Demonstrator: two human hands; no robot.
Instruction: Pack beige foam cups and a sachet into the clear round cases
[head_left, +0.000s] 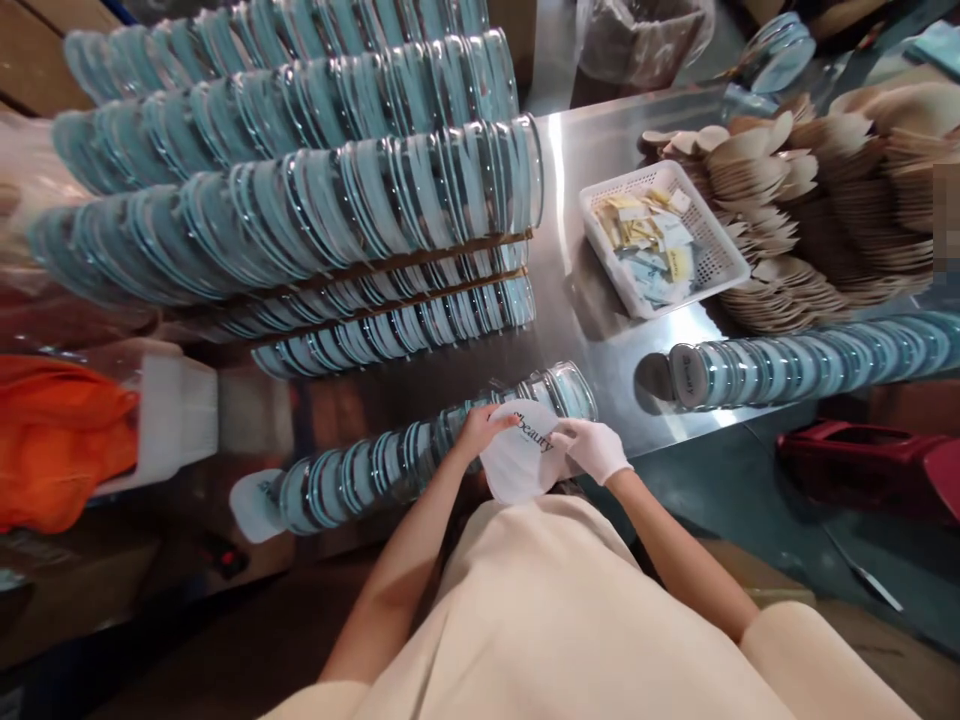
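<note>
Both hands grip one round white printed disc at its edges, just above the near edge of the steel tabletop: the bare left hand on its left rim, the white-gloved right hand on its right. A row of clear round teal-lined cases lies just beside the disc. A white plastic basket of paper packets sits well apart.

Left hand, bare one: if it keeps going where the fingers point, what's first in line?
Probably the gloved right hand: the left hand points across the white disc both hold. Depth unclear.
</note>
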